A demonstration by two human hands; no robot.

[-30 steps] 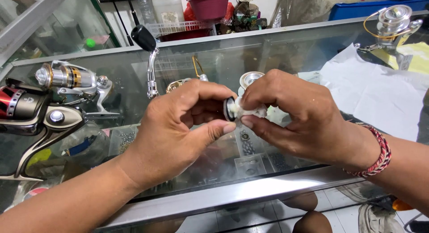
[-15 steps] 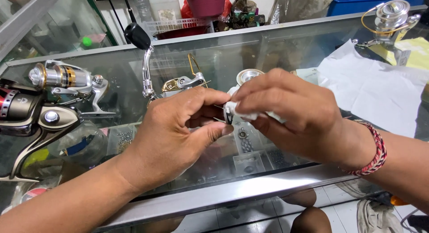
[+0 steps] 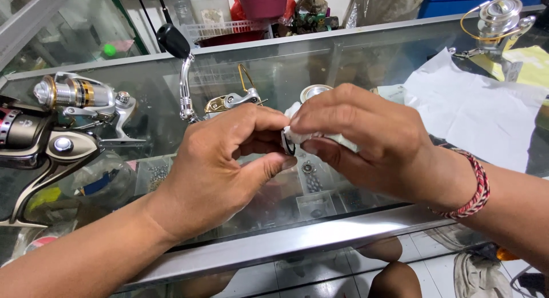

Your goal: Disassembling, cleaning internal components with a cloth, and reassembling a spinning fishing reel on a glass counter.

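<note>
We work over a glass counter (image 3: 354, 52) strewn with fishing reels: a dark reel (image 3: 34, 146) and a silver reel (image 3: 86, 101) at the left, a gold-trimmed one (image 3: 497, 18) far right beside white paper (image 3: 480, 109). Our left hand (image 3: 223, 166) pinches a small round part (image 3: 287, 142) between thumb and forefinger, while our right hand (image 3: 366, 141) closes on a white cloth (image 3: 320, 139) pressed against it, above the counter's middle.
</note>
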